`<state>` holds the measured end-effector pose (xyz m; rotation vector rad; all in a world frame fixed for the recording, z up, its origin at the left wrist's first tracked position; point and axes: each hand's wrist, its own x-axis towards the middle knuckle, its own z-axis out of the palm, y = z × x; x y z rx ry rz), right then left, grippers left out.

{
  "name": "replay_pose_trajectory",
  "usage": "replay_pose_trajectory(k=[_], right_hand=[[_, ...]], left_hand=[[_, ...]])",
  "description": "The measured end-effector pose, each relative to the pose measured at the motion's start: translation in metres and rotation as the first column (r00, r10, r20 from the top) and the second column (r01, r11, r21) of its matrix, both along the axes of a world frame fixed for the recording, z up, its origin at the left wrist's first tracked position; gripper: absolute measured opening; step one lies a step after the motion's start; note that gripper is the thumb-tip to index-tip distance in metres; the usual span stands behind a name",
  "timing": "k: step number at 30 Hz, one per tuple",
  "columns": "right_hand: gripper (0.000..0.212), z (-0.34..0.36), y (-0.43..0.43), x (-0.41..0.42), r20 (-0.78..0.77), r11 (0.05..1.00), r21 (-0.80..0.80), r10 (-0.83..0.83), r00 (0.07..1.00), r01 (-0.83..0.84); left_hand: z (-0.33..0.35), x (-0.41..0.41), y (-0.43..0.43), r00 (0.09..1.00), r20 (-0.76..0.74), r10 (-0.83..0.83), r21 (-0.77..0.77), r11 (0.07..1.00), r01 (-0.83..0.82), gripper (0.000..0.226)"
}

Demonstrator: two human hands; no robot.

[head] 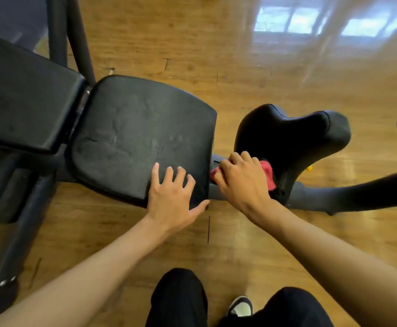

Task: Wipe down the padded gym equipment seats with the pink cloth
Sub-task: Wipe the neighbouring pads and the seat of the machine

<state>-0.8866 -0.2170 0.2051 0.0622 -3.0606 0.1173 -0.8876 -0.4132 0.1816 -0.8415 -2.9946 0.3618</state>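
Nearest the lens: person's dark trouser legs (178, 300) and one shoe (241, 306), on a glossy wood-plank floor (240, 55).

Left to right:

Back pad (25, 97), far left: black vinyl, rectangular, rounded edges, on dark steel tube frame (79, 36).

Seat pad (140, 138): broad, black, matte, creased and scuffed, with pale dusty streaks. Long axis runs left to right, away from the back pad.

Left hand (172, 197): lies flat on the seat pad's near right corner, fingers (169, 173) straight and spread, thumb along the edge. Holds nothing; appears to be bracing.

Right hand (238, 182): just beside the seat pad's right edge, fingers curled over the pink cloth (267, 171). Cloth is bunched, soft, fuzzy; shows on both sides of the hand.

Contoured pad (287, 140): black, shinier, smooth, saddle-shaped, tilted up. Cloth lies against its lower near face.

Key relation: the cloth sits in the gap between the two pads, touching the contoured one, with the seat pad immediately left. Right hand is the only one on the cloth. Judgement: wiping the contoured pad is in hand, and a sweep up and right would cover its remaining surface.
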Motion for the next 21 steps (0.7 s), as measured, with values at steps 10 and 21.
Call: replay_pose_trajectory(k=[10,21], right_hand=[[0.034,0.226,-0.071,-0.037,-0.073,0.990,-0.061,0.126,0.989,-0.131],[0.032,0.418,-0.127,-0.051,-0.279,0.850,-0.037,0.497,0.822,-0.526]], left_hand=[[0.249,-0.025,-0.058,0.946,-0.065,0.318,0.124,0.943,-0.309,0.077],[0.451,0.041,-0.083,0.698,-0.177,0.694,0.154,0.720,-0.677,0.090]])
